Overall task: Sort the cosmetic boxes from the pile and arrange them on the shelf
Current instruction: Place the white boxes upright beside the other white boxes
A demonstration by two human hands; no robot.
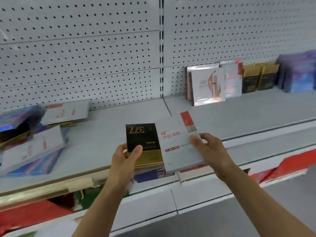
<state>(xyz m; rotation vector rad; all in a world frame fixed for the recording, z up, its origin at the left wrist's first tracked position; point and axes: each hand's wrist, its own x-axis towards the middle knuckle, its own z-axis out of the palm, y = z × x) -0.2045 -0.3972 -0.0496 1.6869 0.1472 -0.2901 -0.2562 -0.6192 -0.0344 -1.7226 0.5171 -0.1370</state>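
My left hand (124, 155) grips a black and gold box (143, 142) at its lower left corner, thumb on top. My right hand (209, 149) pinches the right edge of a flat white box with a red corner (177, 142). Both boxes are held over the front of the grey shelf (106, 132), side by side, with more boxes stacked under them, a blue one (148, 175) showing below. A loose pile of boxes (34, 137) lies on the shelf at the left. Sorted boxes stand upright at the back right: pink (205, 86), white (232, 81), black and gold (258, 77), blue (297, 74).
A perforated white back panel (85, 57) rises behind the shelf, with a vertical slotted post (161, 48) in the middle. Red items (287, 168) show on a lower level at the right and bottom left. The shelf's front rail (196, 178) runs below my hands.
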